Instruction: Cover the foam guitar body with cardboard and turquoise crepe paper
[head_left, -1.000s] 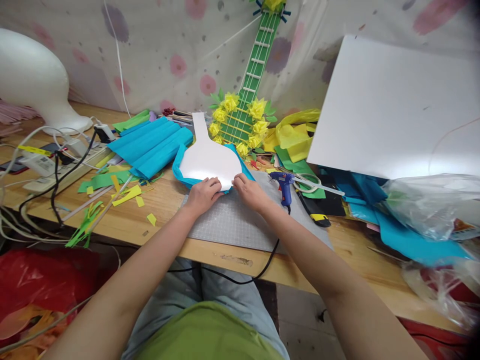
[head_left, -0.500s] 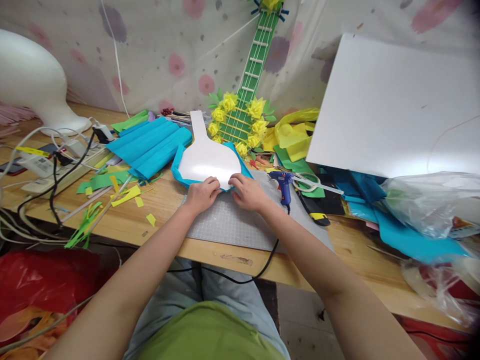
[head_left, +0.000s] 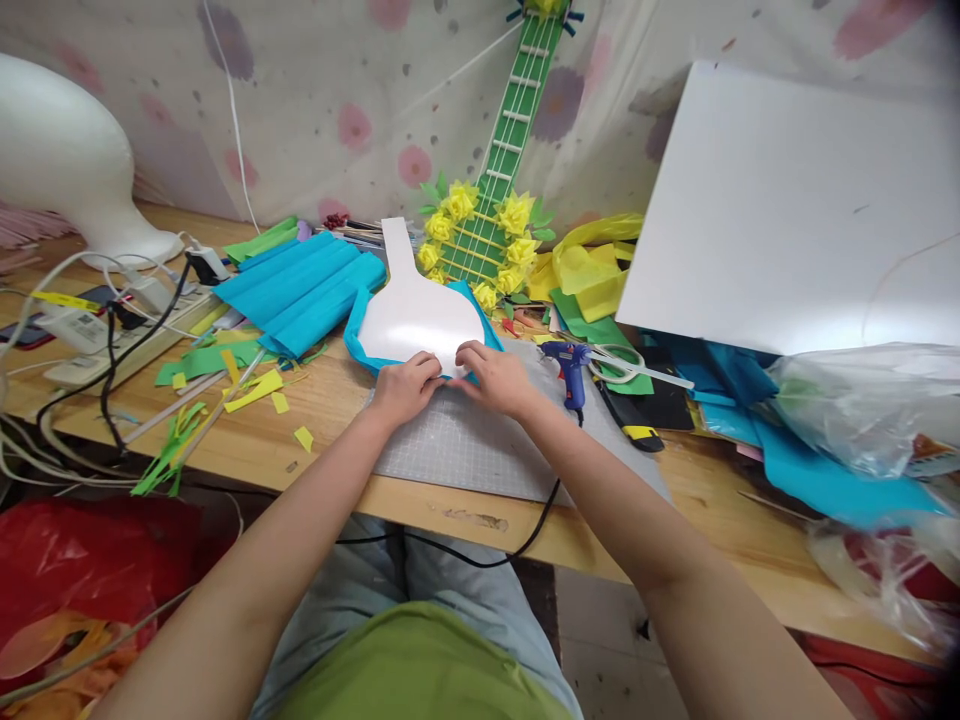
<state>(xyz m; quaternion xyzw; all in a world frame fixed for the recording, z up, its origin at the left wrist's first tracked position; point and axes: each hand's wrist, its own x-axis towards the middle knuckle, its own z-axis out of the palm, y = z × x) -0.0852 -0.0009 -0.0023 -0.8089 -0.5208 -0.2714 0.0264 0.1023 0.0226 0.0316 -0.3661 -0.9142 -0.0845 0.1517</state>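
A white guitar-shaped board lies on the grey cutting mat, its narrow neck pointing away from me. Blue crepe paper shows around the rounded body, folded up at the edge. At the near edge, my left hand has its fingers closed on the paper and board rim. Just beside it, my right hand pinches the same rim, fingers bent over the white face and thumb low. The paper between the two hands is mostly hidden by the fingers.
A blue glue gun and a yellow-black cutter lie right of the hands. Behind stands a green paper guitar with yellow flowers. Folded blue crepe paper, scraps and a power strip are left; a white board leans right.
My right hand has shifted slightly left along the near rim, closer to my left hand. The left hand stays nearly still, and the view has moved a little.
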